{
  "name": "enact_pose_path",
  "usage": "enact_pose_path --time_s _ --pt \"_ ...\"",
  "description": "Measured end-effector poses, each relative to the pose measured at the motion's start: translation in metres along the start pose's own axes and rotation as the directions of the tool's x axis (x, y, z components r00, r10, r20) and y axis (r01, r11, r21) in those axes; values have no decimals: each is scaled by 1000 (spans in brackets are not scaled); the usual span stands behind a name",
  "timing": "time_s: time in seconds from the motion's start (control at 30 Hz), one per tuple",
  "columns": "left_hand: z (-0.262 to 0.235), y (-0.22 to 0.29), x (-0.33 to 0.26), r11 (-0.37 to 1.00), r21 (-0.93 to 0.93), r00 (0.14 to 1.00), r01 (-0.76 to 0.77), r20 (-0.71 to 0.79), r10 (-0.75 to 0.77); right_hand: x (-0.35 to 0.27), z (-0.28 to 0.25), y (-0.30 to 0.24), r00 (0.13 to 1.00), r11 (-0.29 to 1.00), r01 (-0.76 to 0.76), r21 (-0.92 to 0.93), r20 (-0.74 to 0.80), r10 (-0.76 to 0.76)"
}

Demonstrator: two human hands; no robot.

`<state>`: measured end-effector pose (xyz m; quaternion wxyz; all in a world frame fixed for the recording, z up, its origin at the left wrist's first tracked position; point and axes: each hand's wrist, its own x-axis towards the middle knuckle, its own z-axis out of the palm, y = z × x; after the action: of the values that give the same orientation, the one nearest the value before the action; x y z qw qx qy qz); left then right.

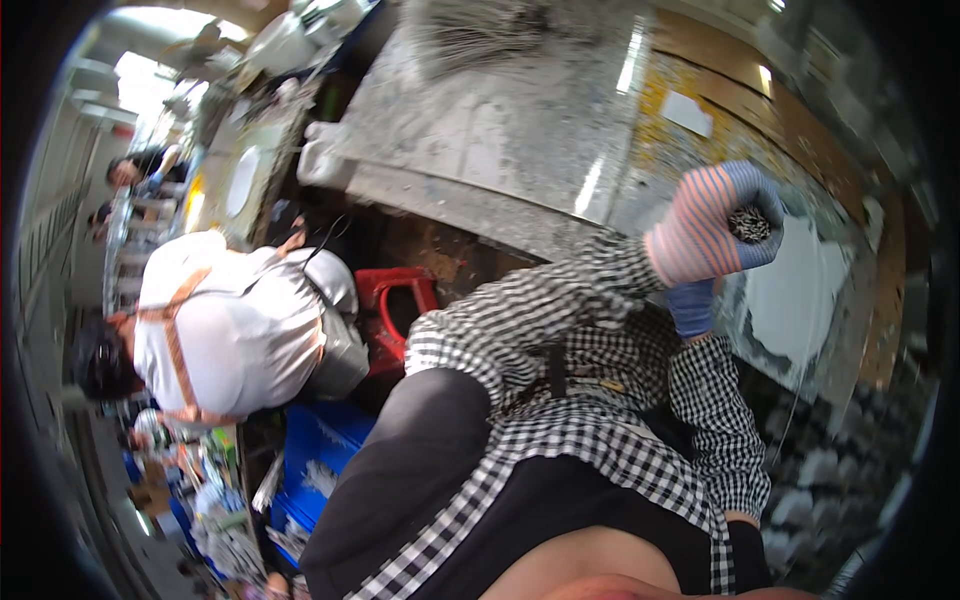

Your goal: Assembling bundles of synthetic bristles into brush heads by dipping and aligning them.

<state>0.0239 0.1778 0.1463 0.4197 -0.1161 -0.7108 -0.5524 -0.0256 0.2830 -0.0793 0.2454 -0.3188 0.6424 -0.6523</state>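
Note:
My left hand, in a pink-and-blue striped knit glove, is closed around a tight bundle of thin strands. Their dark and pale ends face up, and the rest of the bundle is hidden in the grip. Just below it is my right hand, of which mainly the blue glove cuff shows. Its fingers are mostly hidden behind the left hand, so I cannot tell how they lie. Beside both hands, a white patch with ragged edges covers part of a board.
A large grey worktable stretches ahead, with a heap of thin grey strands at its far side. A white card lies on a yellow-stained surface. To the left, a person in white sits near a red stool and blue bins.

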Motion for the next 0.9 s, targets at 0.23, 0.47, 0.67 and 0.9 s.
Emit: enact_pose_path --time_s 0.23,0.47,0.67,0.9 --pt "2 -5 -12 998 -49 997 31 -64 -34 25 -48 -30 896 451 436 -779 327 -300" --pt "-36 17 22 952 278 959 -130 278 50 38 -62 9 912 575 404 -711 263 -316" --pt "31 -39 27 572 700 514 -428 709 -482 34 -63 41 948 692 310 -652 162 -273" --pt "128 -140 -82 -308 -894 943 -325 -284 -173 17 -71 36 965 725 250 -642 104 -241"
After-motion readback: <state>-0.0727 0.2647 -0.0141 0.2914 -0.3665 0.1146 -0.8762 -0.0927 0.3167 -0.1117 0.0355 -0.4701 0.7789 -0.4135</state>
